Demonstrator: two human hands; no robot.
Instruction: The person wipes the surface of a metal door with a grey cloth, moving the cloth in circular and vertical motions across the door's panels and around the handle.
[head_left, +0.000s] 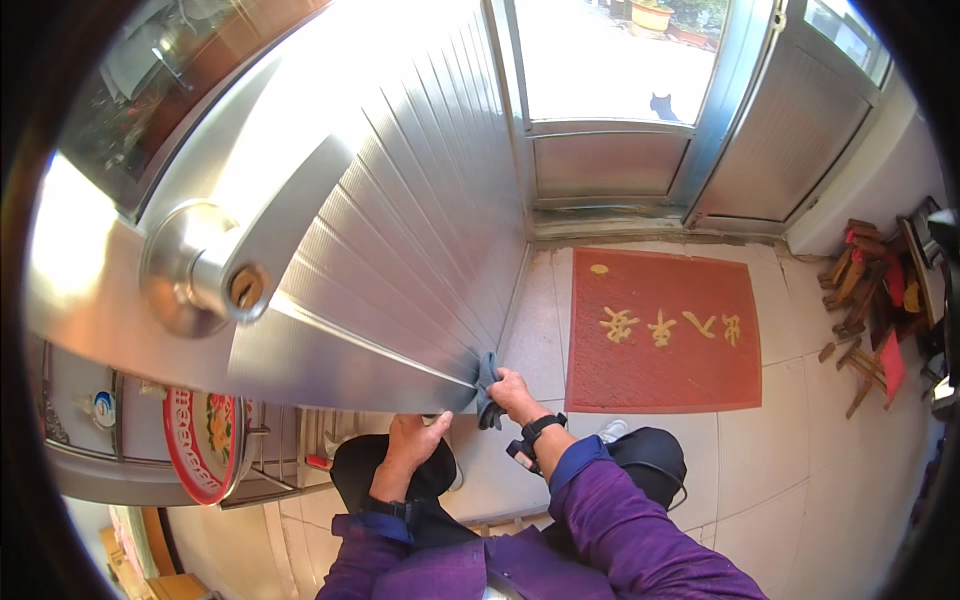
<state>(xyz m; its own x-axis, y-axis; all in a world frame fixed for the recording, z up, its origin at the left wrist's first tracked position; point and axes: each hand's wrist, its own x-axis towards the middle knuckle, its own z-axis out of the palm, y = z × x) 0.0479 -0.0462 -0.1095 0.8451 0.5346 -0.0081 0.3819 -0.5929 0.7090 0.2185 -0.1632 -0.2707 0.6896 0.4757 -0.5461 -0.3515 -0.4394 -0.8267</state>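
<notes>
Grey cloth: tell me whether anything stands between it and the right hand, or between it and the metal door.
Nothing visible does: the right hand grips the grey cloth at the lower corner of the metal door. The left hand is apart, to the left.

Doormat (665, 372) and metal door (385, 250) suggest a home entrance.

The left hand (408, 442) was held low in front of the body, its thumb (438, 425) pointing right and its fingers perhaps curled, though they were mostly hidden. The right hand (514, 396), just beside it, reached slightly farther forward, bent fingers gripping. Both forearms rose from below in purple sleeves (640, 525) with blue cuffs (582, 460), dark bands (545, 427) circling the wrists, the knees (655, 465) bent and apart.
</notes>
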